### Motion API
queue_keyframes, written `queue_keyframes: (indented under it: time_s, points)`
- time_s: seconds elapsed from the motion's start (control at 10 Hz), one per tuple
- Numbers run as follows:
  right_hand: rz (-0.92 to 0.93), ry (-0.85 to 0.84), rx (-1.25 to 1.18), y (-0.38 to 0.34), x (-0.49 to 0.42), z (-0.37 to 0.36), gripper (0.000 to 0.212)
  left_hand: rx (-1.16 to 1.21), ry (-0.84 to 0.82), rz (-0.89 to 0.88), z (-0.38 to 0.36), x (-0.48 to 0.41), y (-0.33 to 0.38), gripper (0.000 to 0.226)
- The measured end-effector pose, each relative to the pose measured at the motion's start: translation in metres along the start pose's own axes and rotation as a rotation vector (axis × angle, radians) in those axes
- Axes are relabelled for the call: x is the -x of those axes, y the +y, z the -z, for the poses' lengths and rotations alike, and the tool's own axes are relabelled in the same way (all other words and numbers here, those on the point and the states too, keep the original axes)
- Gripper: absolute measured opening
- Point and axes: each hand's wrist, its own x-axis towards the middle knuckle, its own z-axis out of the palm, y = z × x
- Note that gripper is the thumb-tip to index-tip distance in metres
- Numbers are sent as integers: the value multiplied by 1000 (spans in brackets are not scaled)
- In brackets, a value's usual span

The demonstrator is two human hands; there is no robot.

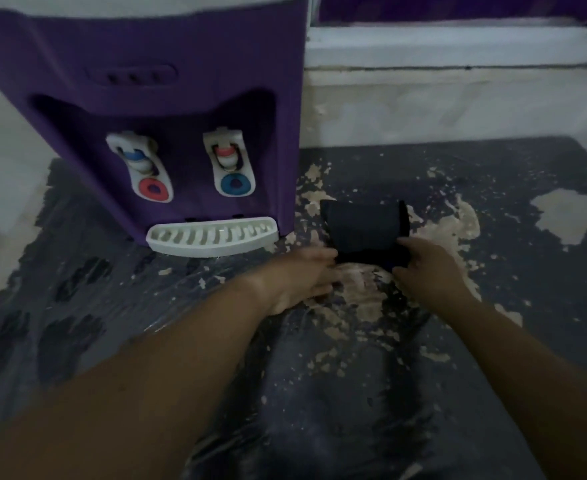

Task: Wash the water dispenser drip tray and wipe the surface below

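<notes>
A purple water dispenser (167, 109) stands at the back left, with two white taps above a white slotted drip tray (212, 236) seated at its base. Just right of the tray a folded dark cloth (364, 226) lies on the dark worn counter surface (354, 375). My left hand (299, 278) rests on the surface with its fingers at the cloth's near left corner. On the near right corner of the cloth, my right hand (427, 268) pinches the edge. Both forearms reach in from the bottom of the view.
The counter's dark coating is peeling, with pale bare patches (569, 216) around and to the right of the cloth. A pale wall (458, 109) and a white window ledge (451, 46) run along the back.
</notes>
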Motion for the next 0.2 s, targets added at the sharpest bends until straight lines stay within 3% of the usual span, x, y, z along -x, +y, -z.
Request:
queue_keyframes:
  time_s: [0.1,0.2]
  points:
    - [-18,-80,163,-7,6,4,45,-129,-98,18,-6,29,-1,29]
    - [-16,-165,289,-15,30,5,60,-224,-45,-43,-8,63,-8,36]
